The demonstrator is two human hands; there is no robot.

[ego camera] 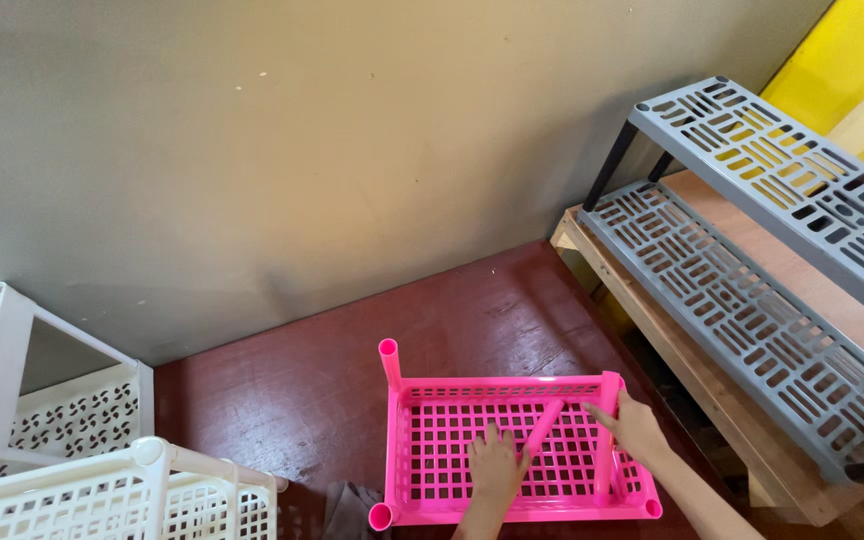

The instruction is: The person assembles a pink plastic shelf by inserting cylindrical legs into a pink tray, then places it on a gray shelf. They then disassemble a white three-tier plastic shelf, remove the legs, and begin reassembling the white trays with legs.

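Note:
A bright pink slotted plastic shelf tray [422,440] lies flat on the dark red floor at the bottom centre. A short pink tube [389,362] stands upright in its far left corner. A loose pink tube [546,424] lies slanted on the tray's grid. My left hand [496,464] rests flat on the grid, fingers spread, touching the lower end of that tube. My right hand [634,426] lies on the tray's right side, one finger pointing toward the tube's upper end, next to a pink corner post [609,388].
A grey two-tier slotted rack [752,250] with black posts stands on a wooden platform [672,340] at the right. White perforated plastic shelves [72,440] sit at the lower left. A grey wall runs behind. A dark cloth [350,505] lies by the tray.

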